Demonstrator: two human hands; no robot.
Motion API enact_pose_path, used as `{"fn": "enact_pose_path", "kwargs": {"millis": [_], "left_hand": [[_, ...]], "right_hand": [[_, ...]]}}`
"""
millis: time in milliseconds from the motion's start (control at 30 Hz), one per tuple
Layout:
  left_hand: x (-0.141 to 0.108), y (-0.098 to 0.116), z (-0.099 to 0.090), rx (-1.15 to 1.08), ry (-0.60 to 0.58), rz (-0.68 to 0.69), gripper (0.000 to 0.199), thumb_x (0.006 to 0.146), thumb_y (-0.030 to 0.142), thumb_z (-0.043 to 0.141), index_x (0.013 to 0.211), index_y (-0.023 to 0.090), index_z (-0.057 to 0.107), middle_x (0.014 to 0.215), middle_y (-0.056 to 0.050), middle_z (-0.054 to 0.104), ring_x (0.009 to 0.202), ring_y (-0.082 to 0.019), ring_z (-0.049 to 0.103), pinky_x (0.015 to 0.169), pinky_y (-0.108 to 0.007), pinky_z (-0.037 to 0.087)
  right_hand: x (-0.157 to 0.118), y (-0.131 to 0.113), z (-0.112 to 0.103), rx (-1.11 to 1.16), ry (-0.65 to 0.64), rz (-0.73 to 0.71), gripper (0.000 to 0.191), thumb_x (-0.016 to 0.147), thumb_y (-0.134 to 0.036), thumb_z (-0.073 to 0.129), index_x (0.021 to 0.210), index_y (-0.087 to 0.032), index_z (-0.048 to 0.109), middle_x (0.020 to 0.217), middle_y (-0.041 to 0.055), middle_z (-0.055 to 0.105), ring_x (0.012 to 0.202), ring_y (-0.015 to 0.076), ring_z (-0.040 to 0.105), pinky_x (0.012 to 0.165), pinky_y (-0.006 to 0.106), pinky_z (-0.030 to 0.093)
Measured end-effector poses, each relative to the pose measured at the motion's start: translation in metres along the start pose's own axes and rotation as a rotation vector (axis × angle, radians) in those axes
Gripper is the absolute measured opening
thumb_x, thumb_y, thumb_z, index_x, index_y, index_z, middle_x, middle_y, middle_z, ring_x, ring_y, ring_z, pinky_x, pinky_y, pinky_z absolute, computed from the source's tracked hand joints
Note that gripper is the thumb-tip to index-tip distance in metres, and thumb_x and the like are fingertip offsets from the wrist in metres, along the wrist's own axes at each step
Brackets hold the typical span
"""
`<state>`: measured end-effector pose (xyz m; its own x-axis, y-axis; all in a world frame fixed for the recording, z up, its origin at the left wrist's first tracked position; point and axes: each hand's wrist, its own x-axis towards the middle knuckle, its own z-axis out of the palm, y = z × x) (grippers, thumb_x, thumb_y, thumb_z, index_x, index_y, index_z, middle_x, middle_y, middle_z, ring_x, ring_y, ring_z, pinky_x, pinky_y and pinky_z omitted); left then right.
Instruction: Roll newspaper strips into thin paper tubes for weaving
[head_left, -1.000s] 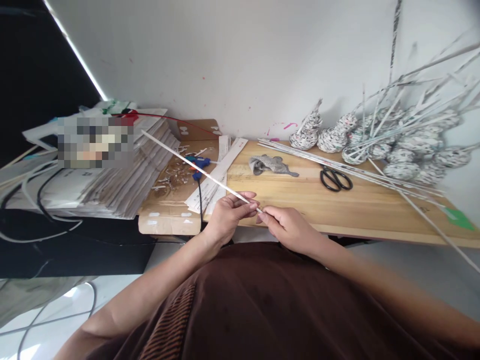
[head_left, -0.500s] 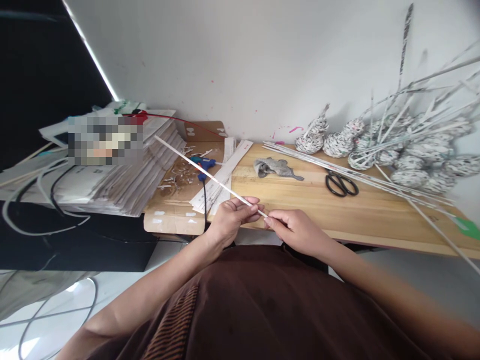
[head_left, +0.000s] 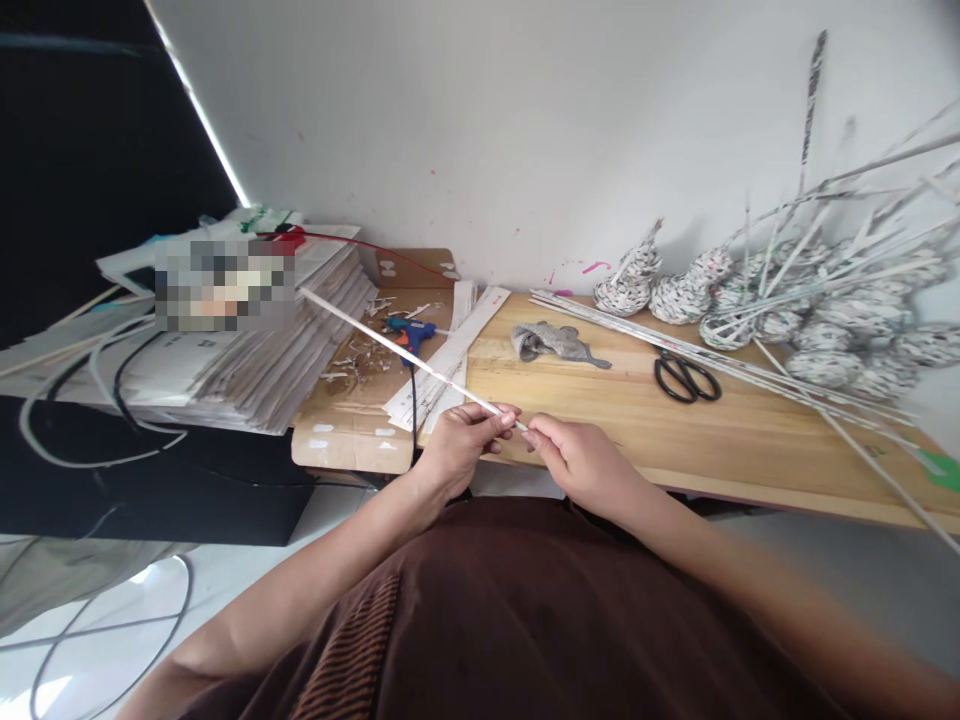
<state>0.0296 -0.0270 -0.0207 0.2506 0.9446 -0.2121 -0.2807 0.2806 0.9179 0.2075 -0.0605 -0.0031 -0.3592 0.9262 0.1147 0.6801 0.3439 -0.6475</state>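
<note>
Nearest is the person's dark brown garment (head_left: 517, 610), just below the grip. In front of it, the right hand (head_left: 581, 455) has thumb and fingers pinched together on the near end of a thin white stick (head_left: 375, 331). The left hand (head_left: 459, 440), just beside it, is clamped on the same stick with thumb against fingers, a little further along. From this two-handed grip the stick slants up and away to the left, above the near edge of the wooden table (head_left: 622, 395), its far end showing in front of a tall stack of paper (head_left: 277, 370); whether it touches the stack cannot be told. Left of the grip lies a sheet of cardboard (head_left: 352, 443) strewn with white scraps (head_left: 346, 367). A blue glue gun (head_left: 417, 338) rests there, its black cable (head_left: 414, 410) running toward the table edge. Just beyond the grip, flat paper strips (head_left: 472, 330) lie crossed. Beyond and slightly right is a crumpled grey glove (head_left: 559, 343); further right are black-handled scissors (head_left: 686, 378). Past these, long thin rods (head_left: 622, 322) lie slanting across the table. Farthest to the right, bulb-shaped woven pieces (head_left: 624, 285) stand clustered near the pale wall (head_left: 465, 130).
</note>
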Motion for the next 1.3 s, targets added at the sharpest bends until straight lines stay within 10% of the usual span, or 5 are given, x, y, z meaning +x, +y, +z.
{"fn": "enact_pose_path", "kwargs": {"millis": [433,633,833,1033,1300], "left_hand": [[-0.001,0.009,0.003,-0.106,-0.068,-0.054,0.026,0.066,0.028,0.083,0.083,0.010,0.075,0.076,-0.006,0.071,0.064,-0.010,0.064,0.064,-0.020,0.054],[-0.001,0.014,0.002,-0.176,-0.083,-0.019,0.024,0.068,0.026,0.081,0.084,0.010,0.074,0.080,-0.007,0.071,0.060,-0.007,0.061,0.061,-0.018,0.052],[-0.002,0.012,0.005,-0.184,-0.039,0.005,0.026,0.063,0.026,0.085,0.078,0.009,0.073,0.072,-0.004,0.069,0.058,-0.007,0.062,0.060,-0.017,0.052],[-0.004,0.013,0.005,-0.201,-0.027,-0.001,0.022,0.063,0.024,0.084,0.073,0.008,0.072,0.080,-0.006,0.071,0.060,-0.007,0.062,0.062,-0.018,0.053],[-0.002,0.013,0.003,-0.178,-0.030,0.038,0.026,0.067,0.027,0.082,0.084,0.009,0.073,0.082,-0.007,0.071,0.063,-0.007,0.061,0.061,-0.018,0.050]], "right_hand": [[0.003,0.005,-0.003,0.277,-0.043,0.081,0.039,0.093,-0.053,0.044,0.076,-0.019,0.054,0.066,0.0009,0.056,0.061,0.0138,0.052,0.060,0.026,0.038],[0.007,0.013,-0.003,0.846,-0.371,0.257,0.044,0.095,-0.058,0.034,0.079,-0.020,0.049,0.047,-0.0080,0.034,0.043,0.0114,0.040,0.051,0.026,0.039],[0.003,0.008,-0.003,0.404,-0.080,0.103,0.036,0.092,-0.053,0.048,0.080,-0.019,0.056,0.066,-0.0003,0.052,0.060,0.0125,0.048,0.058,0.025,0.037],[0.003,0.014,0.000,1.017,-0.503,0.218,0.042,0.096,-0.055,0.034,0.075,-0.021,0.045,0.044,-0.0103,0.025,0.039,0.0106,0.034,0.047,0.025,0.036],[0.004,0.001,-0.001,0.049,0.004,-0.027,0.029,0.097,-0.042,0.041,0.089,-0.019,0.057,0.082,0.0052,0.064,0.072,0.0172,0.057,0.066,0.028,0.037]]}}
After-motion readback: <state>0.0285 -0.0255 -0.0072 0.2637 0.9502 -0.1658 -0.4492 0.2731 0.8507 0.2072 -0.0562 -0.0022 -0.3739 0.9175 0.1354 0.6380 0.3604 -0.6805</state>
